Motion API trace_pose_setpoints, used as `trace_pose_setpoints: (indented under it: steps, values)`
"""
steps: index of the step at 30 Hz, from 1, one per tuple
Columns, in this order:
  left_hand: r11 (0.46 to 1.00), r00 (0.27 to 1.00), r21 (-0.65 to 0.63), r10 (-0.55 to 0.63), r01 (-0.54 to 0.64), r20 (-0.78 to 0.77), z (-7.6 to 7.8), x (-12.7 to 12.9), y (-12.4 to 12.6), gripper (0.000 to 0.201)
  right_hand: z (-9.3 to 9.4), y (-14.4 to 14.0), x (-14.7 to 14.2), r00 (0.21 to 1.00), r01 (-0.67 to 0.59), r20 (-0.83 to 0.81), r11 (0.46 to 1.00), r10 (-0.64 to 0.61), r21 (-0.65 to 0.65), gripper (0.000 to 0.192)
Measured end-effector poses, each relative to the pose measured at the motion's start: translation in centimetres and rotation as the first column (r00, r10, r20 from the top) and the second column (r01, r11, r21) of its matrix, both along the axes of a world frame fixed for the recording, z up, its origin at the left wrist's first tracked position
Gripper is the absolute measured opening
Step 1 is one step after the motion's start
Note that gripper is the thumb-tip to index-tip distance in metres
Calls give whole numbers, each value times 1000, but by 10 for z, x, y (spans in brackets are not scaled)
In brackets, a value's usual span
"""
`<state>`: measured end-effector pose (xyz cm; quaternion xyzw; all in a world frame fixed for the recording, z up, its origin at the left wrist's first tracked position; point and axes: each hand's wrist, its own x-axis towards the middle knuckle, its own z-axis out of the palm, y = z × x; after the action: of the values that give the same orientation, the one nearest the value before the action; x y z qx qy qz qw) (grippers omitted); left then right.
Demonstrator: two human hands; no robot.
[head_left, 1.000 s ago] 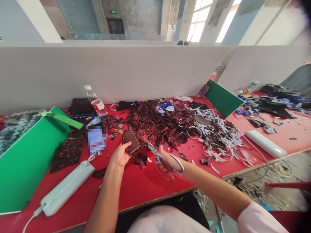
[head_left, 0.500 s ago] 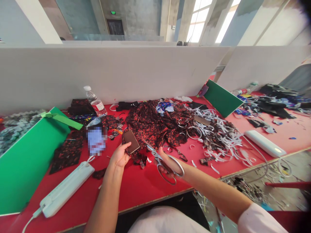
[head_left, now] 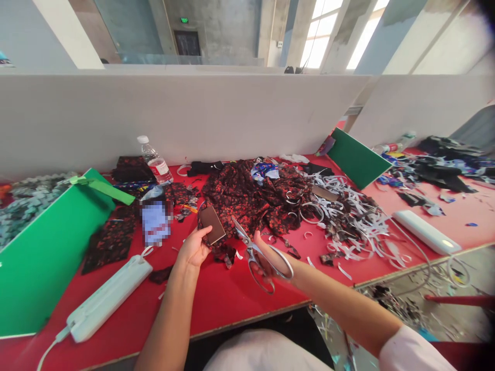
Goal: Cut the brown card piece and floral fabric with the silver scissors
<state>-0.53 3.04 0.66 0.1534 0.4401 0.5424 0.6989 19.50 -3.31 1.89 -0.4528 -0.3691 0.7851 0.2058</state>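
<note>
Right now the left hand [head_left: 192, 249] pinches a small brown card [head_left: 212, 224] between thumb and fingertips, along its near edge, holding it tilted just above the red table [head_left: 216, 299] and against the near fringe of the black-and-red cloth [head_left: 247, 198]. A scrap of that same printed cloth seems to hang below the card, though the fold there is too dark to read. The right hand [head_left: 266, 257] has its fingers through the loops of the scissors [head_left: 257, 255], closed around the handles; the blades point up and away toward the cloth, just right of the card, and look slightly parted, though I cannot say how far. The card looks stiff, flat and light, so a pinch at one edge should hold it steady and leave the rest free. The cloth is limp and thin: it will likely sag and slide unless held taut close to where the blades meet it. The metal scissors look the heaviest thing in hand, and are best gripped at the loops, with the points kept clear of the left fingertips. Right of the cloth lies a heap of white strips [head_left: 356, 221]; left of it, a bottle [head_left: 154, 162] and a green board [head_left: 46, 247].
</note>
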Motion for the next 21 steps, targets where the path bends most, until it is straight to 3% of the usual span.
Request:
trace_pose_setpoints:
  steps: [10,15,21]
  values:
    - [1000,1000,3,-12,12,-7,-2,-1,1,33,-5,-4,0,987,36,154,991,-55,125,65]
    - [999,1000,44,-11,10,19,-5,1,1,34,-7,1,-1,996,-15,92,997,8,77,69]
    - [999,1000,21,-24,24,1,-3,2,0,33,-4,2,-4,993,35,110,994,-46,100,66]
